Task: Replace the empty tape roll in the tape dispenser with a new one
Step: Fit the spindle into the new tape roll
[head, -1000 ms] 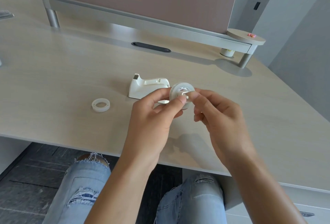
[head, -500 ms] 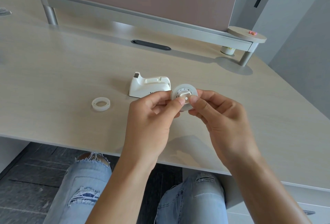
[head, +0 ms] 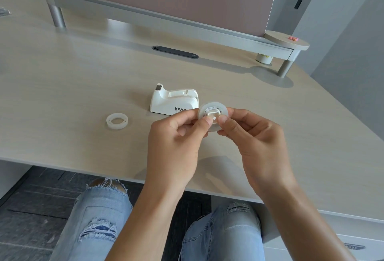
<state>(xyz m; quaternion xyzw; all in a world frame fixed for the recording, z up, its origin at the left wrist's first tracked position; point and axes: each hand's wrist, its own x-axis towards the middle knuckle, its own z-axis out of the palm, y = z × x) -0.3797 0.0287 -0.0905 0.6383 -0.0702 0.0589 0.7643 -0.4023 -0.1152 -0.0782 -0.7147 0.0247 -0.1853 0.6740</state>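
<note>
From the head view, both hands are raised just above the bench (head: 62, 86), sharing 1 object between them: the new tape roll (head: 212, 119), held face-on to the camera with a white hub (head: 212, 113) sitting in its centre. The left hand (head: 176, 142) has its grip closed on the roll's left edge, thumb tip against the hub. The right hand (head: 257, 142) pinches the right side, its thumb also pressing at the hub.

Just behind the roll, the white tape dispenser (head: 173, 102) stands on the bench with its cradle empty and its cutter end pointing left. The empty tape core (head: 117, 121) lies flat on the bench, well apart to the left.

The step in hand looks to be seating the hub squarely in the new roll; the old core is already out. Next, the roll would need lowering into the cradle with the hub's 2 axle ends dropped into the side slots. Which way the tape unwinds cannot be told here, so that wants checking before it goes in.
</note>
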